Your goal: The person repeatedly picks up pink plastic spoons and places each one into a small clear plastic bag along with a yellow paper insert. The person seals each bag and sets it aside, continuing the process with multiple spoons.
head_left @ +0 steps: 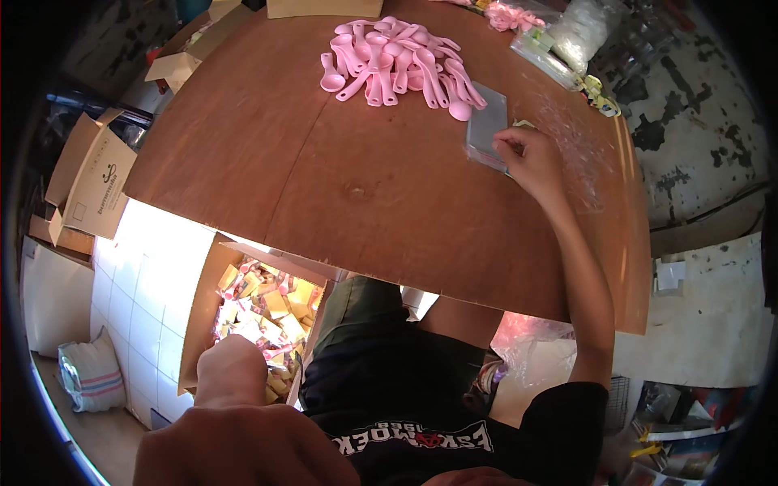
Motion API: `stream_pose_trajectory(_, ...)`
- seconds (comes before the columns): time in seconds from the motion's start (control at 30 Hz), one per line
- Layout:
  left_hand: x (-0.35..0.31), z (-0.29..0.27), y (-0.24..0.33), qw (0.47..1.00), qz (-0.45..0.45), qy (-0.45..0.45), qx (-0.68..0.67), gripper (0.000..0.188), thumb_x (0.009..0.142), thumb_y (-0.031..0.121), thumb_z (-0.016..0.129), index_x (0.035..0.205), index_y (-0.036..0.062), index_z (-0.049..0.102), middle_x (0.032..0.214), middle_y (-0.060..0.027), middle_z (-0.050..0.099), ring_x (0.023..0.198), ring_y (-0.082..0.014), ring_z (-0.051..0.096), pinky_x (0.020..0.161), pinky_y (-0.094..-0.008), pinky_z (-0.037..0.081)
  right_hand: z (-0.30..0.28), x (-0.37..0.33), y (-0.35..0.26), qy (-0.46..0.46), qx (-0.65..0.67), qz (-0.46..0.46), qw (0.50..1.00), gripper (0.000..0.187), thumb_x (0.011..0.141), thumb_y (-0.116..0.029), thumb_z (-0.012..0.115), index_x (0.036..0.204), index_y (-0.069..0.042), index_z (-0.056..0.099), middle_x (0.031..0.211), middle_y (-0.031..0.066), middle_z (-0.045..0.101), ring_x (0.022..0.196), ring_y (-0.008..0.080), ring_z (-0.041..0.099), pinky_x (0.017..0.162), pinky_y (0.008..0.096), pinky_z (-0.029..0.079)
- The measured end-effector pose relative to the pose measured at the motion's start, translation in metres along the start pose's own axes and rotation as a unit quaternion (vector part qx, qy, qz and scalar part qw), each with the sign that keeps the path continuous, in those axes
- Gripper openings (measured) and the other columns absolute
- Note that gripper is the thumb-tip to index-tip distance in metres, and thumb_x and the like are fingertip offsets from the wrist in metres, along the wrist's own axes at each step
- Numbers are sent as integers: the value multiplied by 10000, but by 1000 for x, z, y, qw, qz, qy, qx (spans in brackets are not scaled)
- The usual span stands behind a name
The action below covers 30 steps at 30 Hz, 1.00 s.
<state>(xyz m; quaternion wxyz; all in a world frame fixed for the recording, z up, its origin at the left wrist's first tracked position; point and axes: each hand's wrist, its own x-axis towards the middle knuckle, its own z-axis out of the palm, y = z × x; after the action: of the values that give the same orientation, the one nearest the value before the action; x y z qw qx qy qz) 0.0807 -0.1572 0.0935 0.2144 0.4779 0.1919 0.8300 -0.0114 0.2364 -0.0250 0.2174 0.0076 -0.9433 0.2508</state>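
On tabletop (421, 235), plastic sleeves (486, 117) beneath half-curled right hand (532, 159), left hand (233, 364) over carton (203, 304), both grips unclear

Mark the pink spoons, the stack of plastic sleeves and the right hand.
Pink spoons (379, 62): head view, a spoon near the pile's middle.
Stack of plastic sleeves (488, 119): head view, its top face.
Right hand (533, 158): head view, middle of the hand.

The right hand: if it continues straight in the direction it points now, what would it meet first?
The right hand would probably meet the stack of clear plastic bags first; its fingertips appear over it, though touching or hovering is unclear.
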Motion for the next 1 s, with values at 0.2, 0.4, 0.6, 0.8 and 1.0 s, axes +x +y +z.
stream_pose_trajectory(0.2,-11,-29,-18,989,130,-70,22,443,812,236,802,1070,48,495,594,-94,618,360,-141,493,342,-209,340,8,14,2,-99,-41,85,991,190,779,-229,716,849,-55,745,798,124,709,740,262,688,680,377,522)
stream_pose_trajectory(0.4,-19,-36,-64,978,24,192,75,347,794,56,803,941,32,490,688,-58,591,550,-103,547,475,-251,345,0,7,17,-16,-96,19,995,192,807,-212,726,878,-33,740,775,117,705,713,220,683,656,331,511)
stream_pose_trajectory(0.6,-11,-58,-102,940,-41,184,286,198,800,-23,773,853,15,586,724,-40,582,613,-105,560,564,-236,423,8,6,15,-76,-83,52,992,183,821,-208,711,897,-44,741,771,119,705,703,215,680,653,347,510)
stream_pose_trajectory(0.8,2,-61,-109,853,-189,106,475,152,789,16,792,801,15,641,747,-52,627,665,-107,611,562,-255,473,9,0,2,-38,-57,10,998,168,822,-200,705,844,-37,743,734,126,697,653,225,671,627,352,508)
stream_pose_trajectory(1.0,54,-99,-120,713,-204,-97,663,162,819,114,751,926,14,681,812,-148,673,695,-261,694,616,-351,545,17,-5,24,-3,-30,23,999,135,815,-153,673,827,-29,726,798,160,699,732,326,679,681,428,521)
